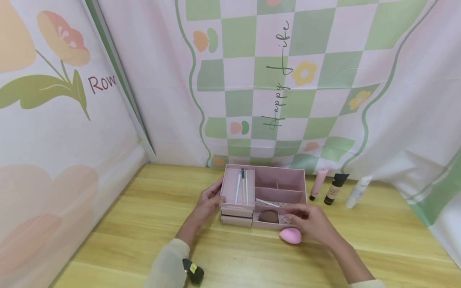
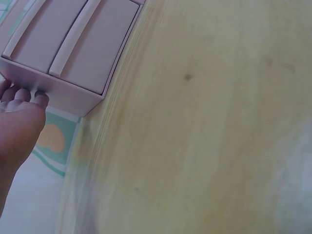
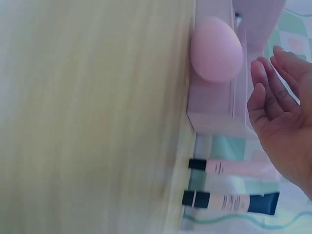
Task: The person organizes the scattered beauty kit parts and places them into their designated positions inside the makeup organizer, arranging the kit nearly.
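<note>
Basically, two hands at a pink organizer (image 1: 281, 176), which sits toward the back of the surface (image 1: 144, 240), near the printed curtain (image 1: 237, 40). Left hand (image 1: 207, 202) is on its left side: fingers flat-ish along the outer wall, thumb at the top edge by the front corner, nothing pinched that shows. Reads as bracing, so the light-looking box won't slide while the other hand works. Right hand (image 1: 309, 220) is over the front right cell, fingers loosely bent and apart; right wrist view shows nothing in them. Whether it touches a divider, can't tell. Pink egg sponge (image 1: 290, 235) is outside the box, on the surface just in front of that cell, likely put there for short reach; contact with the front wall unclear. Brown sponge (image 1: 269, 217) sits in the next cell left, where the low walls should stop it rolling. Thin brushes (image 1: 243, 188) lie lengthwise in the shallow top tray above the drawers (image 1: 236, 221), presumably because the long recess suits them. One white stick (image 1: 267, 203) lies slanted in the middle row. Off to the right, apart from the box, stand a pink tube (image 1: 318, 184), a beige tube (image 1: 335, 188) and a white tube (image 1: 358, 192); pink and beige rest on dark caps, probably because those are the flat ends.
</note>
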A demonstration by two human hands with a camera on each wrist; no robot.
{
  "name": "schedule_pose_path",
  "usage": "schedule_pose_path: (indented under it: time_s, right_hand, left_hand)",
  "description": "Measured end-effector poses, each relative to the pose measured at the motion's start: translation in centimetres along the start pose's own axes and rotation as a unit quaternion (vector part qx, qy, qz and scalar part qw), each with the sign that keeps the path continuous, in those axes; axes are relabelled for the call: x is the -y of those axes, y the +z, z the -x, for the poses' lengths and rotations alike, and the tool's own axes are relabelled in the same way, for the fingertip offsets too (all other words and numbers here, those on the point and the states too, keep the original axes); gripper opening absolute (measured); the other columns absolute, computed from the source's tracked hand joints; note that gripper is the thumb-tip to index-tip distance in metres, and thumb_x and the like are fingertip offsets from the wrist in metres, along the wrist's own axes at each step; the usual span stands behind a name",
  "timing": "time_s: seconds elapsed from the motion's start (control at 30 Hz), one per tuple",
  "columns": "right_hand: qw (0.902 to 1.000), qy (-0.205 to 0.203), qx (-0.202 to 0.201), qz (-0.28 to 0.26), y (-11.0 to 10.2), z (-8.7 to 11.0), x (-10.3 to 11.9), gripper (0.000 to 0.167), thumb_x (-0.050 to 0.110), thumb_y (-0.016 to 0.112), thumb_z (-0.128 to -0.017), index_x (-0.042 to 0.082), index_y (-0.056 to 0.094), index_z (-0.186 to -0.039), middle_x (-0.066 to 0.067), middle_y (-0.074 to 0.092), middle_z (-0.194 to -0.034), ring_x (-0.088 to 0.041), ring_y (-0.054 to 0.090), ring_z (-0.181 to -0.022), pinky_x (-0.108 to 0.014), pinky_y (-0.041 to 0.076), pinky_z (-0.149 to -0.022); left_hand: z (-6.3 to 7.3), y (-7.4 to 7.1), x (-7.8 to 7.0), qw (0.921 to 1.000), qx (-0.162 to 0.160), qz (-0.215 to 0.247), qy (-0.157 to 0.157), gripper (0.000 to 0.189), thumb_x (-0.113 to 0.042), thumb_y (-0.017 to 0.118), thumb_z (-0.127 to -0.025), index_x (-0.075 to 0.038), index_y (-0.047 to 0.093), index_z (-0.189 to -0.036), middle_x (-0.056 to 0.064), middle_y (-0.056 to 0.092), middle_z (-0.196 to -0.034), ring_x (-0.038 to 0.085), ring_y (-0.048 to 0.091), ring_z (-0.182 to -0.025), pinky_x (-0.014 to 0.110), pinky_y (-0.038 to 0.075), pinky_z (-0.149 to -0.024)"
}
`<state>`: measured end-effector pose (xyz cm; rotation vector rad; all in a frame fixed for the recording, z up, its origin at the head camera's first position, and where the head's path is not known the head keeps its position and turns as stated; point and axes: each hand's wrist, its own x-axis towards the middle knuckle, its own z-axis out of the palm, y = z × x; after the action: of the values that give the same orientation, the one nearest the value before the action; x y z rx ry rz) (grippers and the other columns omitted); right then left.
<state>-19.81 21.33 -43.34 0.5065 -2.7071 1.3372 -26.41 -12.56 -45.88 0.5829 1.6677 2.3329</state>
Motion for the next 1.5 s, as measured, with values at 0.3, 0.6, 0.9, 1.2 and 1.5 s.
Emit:
schedule_pose_path:
  time_s: [0.3, 0.6, 0.9, 1.2, 1.5]
  right_hand:
    - [0.9993, -0.013, 0.035, 0.009, -1.4, 1.9, -1.0, 0.024, 0.008, 0.074, -0.087, -0.004, 0.073, -0.107, -0.007, 0.074, -0.087, 0.003, 0.058, -0.072, -0.018, 0.056, -0.059]
    - [0.9956, 0.002, 0.075, 0.056, -1.5, 2.7, -1.6, 0.033, 0.017, 0.079, -0.082, 0.0, 0.074, -0.109, -0.007, 0.076, -0.095, 0.004, 0.06, -0.077, -0.017, 0.059, -0.065]
    - [0.9897, -0.032, 0.078, 0.115, -1.1, 2.8, -1.7, 0.034, 0.019, 0.085, -0.076, 0.006, 0.076, -0.106, 0.001, 0.074, -0.092, 0.005, 0.061, -0.077, -0.016, 0.06, -0.066]
    - [0.9814, -0.067, 0.061, 0.169, -0.7, 3.1, -1.4, 0.033, 0.017, 0.088, -0.07, 0.007, 0.077, -0.099, -0.003, 0.076, -0.095, -0.002, 0.066, -0.077, -0.017, 0.061, -0.066]
    - [0.9801, -0.078, 0.041, 0.178, -0.4, 3.2, -1.4, 0.027, 0.013, 0.086, -0.071, 0.006, 0.078, -0.096, -0.014, 0.077, -0.097, -0.016, 0.073, -0.082, -0.022, 0.065, -0.071]
  left_hand:
    - [0.0, 0.0, 0.0, 1.0, 0.0, 0.002, 0.004, 0.079, 0.007, 0.048, -0.087, 0.009, 0.013, -0.158, 0.024, 0.006, -0.17, 0.039, 0.007, -0.159, 0.023, 0.032, -0.123]
    - [0.0, 0.2, 0.0, 1.0, -0.003, 0.003, 0.005, 0.079, 0.008, 0.048, -0.087, 0.009, 0.013, -0.157, 0.025, 0.006, -0.17, 0.04, 0.007, -0.159, 0.025, 0.031, -0.124]
    - [0.0, 0.2, 0.0, 1.0, -0.007, -0.002, -0.001, 0.079, 0.006, 0.049, -0.087, 0.007, 0.015, -0.158, 0.023, 0.007, -0.171, 0.041, 0.009, -0.159, 0.028, 0.032, -0.124]
    - [-0.1, 0.3, 0.0, 1.0, -0.008, 0.002, 0.001, 0.079, 0.006, 0.05, -0.087, 0.008, 0.015, -0.158, 0.024, 0.007, -0.17, 0.04, 0.008, -0.159, 0.027, 0.029, -0.124]
    - [-0.1, 0.2, 0.3, 0.9998, -0.019, -0.006, 0.007, 0.077, 0.009, 0.049, -0.086, 0.01, 0.017, -0.156, 0.027, 0.01, -0.169, 0.041, 0.011, -0.158, 0.026, 0.033, -0.123]
